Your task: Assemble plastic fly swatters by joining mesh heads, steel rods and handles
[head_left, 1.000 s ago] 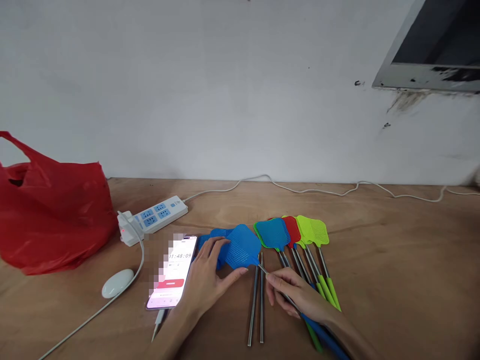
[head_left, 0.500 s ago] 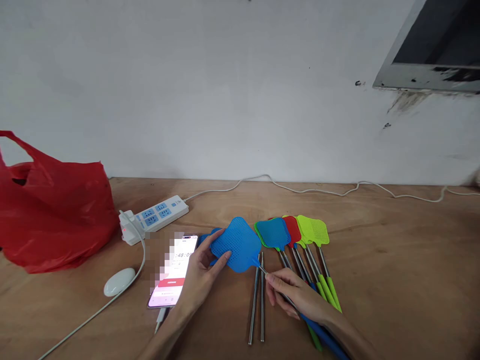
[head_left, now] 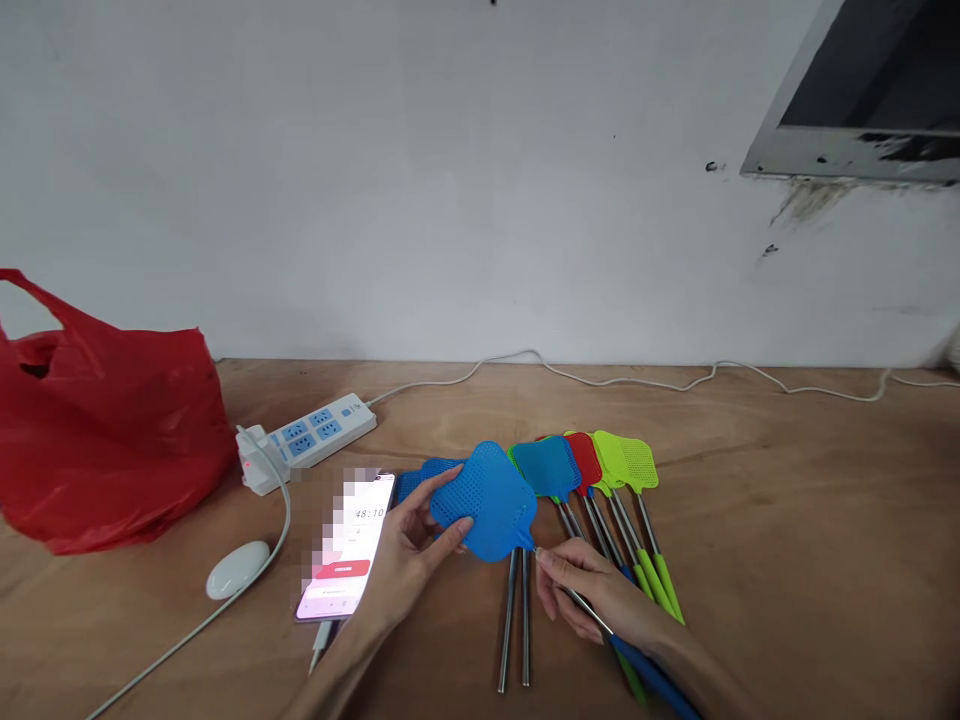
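Between my hands is a blue fly swatter, its perforated head raised above the table and its rod slanting down to the right. My left hand pinches the left edge of the head, thumb on top. Close to the neck, my right hand grips the metal rod; the blue handle runs out below the palm. More blue swatter heads lie partly hidden behind my left hand. Two bare metal rods lie under the raised head. Right of it is a row of swatters with blue, red and yellow-green heads.
Left on the wooden table lies a lit phone on a cable. A white power strip, a white oval mouse-like object and a red plastic bag are farther left. A thin cord runs along the wall.
The blue swatter head has shifted slightly right and toward me, nearer my right hand, with less rod showing between head and fingers. Both hands keep their hold.
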Demonstrator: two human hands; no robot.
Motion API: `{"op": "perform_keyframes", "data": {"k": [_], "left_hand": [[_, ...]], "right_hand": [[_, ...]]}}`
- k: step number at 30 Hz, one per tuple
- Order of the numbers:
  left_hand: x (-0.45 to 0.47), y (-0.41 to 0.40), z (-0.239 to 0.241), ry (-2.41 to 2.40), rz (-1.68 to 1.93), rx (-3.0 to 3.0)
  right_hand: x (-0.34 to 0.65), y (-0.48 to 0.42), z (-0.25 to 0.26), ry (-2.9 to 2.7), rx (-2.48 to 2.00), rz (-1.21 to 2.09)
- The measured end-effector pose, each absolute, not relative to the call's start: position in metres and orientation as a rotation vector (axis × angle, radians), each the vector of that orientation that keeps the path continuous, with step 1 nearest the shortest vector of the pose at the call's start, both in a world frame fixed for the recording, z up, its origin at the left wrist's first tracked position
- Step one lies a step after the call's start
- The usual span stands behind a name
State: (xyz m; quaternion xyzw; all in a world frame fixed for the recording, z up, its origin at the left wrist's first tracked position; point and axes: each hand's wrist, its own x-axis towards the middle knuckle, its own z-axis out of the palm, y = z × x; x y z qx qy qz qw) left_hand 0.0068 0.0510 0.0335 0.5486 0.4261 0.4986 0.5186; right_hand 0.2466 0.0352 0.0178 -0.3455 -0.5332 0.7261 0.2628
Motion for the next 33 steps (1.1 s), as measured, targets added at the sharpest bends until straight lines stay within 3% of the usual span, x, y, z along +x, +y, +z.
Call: {"op": "perform_keyframes", "data": {"k": [9,15,24,33], "left_hand": [[0.009,0.044,0.045,1.117,1.099,1.509],[0.007,0.046,0.039,1.276,1.271,1.553],[0.012,0.039,0.047,1.078,0.851,1.676],[0.019,0.034,0.032,0.993,0.63,1.565]], "right_hand": [[0.246,0.039,0.024,-1.359,-0.977,1.948],[0.252,0.043,0.037,-0.886,-1.016,1.749],[0.249,0.046,0.029,-0.558,-0.947,1.479],[0.239,0.043,0.031,-0.641,-0.895,1.543]]}}
